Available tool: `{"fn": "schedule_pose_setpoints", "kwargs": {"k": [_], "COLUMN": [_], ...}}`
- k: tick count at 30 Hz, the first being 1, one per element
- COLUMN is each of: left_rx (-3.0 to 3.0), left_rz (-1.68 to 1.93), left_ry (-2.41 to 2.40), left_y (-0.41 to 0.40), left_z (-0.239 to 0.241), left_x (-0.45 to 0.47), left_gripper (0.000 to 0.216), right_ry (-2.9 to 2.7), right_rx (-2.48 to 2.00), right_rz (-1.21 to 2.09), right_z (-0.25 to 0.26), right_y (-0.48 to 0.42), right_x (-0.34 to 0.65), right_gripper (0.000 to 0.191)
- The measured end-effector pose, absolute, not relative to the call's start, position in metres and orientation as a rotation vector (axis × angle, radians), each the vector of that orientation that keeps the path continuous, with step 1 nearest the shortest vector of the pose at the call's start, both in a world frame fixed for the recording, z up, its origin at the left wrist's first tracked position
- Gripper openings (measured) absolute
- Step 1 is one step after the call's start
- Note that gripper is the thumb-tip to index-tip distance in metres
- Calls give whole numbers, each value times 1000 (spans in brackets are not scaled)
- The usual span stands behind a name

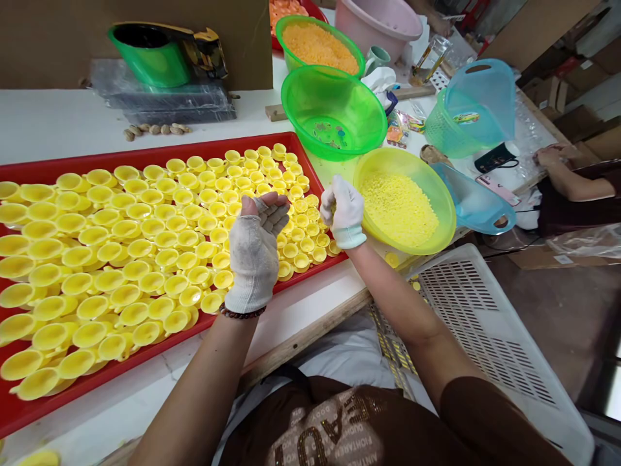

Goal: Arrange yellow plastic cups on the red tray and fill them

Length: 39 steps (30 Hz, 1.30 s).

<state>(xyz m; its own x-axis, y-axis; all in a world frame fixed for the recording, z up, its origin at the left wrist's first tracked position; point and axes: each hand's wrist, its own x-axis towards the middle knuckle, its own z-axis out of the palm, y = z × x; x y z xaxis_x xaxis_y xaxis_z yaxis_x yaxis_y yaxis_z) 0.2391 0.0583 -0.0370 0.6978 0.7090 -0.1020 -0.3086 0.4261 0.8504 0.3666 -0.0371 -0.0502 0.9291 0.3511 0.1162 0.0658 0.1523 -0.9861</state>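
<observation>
My left hand (255,255), in a white glove with bare thumb tip, hovers over the right part of a red tray (303,155). Its palm is turned up, fingers stretched out and slightly bent, with nothing visible in it. Many small yellow plastic cups (138,268) stand in crowded rows across the tray. My right hand (343,210), also gloved, is at the tray's right edge beside a yellow bowl (446,223). Its fingers are curled closed, and whatever they may hold is hidden. Small yellow pieces (400,207) fill the bottom of that bowl.
Behind the yellow bowl are a green bowl (334,107), a bowl of orange pieces (320,48) and a pink tub (378,29). Blue baskets (480,107) stand at right, near another person's arm (577,178). A white crate (490,323) lies below the table edge. Peanuts (155,129) lie behind the tray.
</observation>
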Motion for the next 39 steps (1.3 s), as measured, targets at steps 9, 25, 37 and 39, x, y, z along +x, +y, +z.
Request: {"fn": "schedule_pose_setpoints", "kwargs": {"k": [9, 25, 37, 39], "left_rx": [936, 906, 955, 958], "left_rz": [663, 676, 651, 648], "left_ry": [490, 476, 485, 483], "left_y": [57, 56, 56, 56], "left_z": [-33, -31, -37, -38], "left_x": [237, 237, 239, 239], "left_gripper": [68, 64, 65, 64], "right_ry": [-314, -371, -484, -517], "right_rx": [-1491, -1331, -1411, -1501], "right_rz": [215, 349, 206, 76], "right_z": [-54, -50, -35, -20], "right_y": [-32, -28, -75, -91], "right_x": [371, 356, 335, 347], "right_gripper": [65, 64, 53, 61]}}
